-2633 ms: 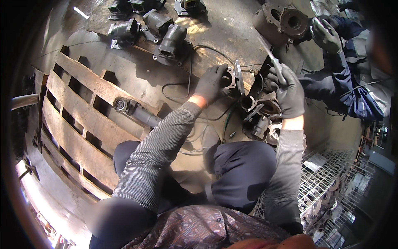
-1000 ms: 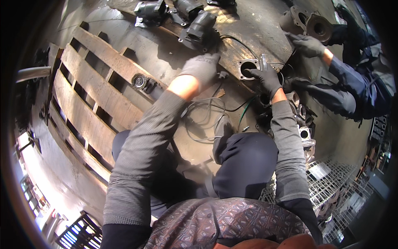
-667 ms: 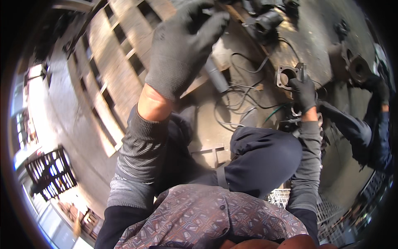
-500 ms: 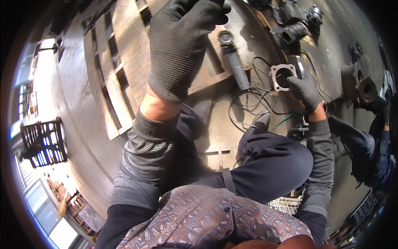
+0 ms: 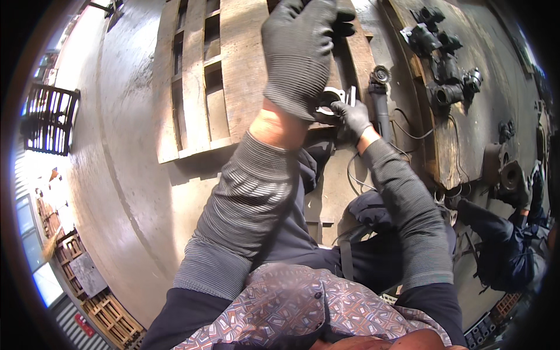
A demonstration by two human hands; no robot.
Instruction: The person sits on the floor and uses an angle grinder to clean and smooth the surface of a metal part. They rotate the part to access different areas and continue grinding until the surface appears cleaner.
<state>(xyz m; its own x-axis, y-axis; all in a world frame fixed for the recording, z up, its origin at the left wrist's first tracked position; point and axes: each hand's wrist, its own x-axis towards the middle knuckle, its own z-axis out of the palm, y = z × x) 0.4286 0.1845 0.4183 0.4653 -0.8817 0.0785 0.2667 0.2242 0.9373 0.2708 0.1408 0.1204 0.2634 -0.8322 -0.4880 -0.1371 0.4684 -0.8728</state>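
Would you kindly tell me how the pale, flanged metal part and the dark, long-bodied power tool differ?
The pale, flanged metal part is held in the grey-gloved right hand, whereas the dark, long-bodied power tool lies unheld. The part shows a bright face around an opening; the tool has a slim body ending in a round head. Both appear near the wooden pallet's right side.
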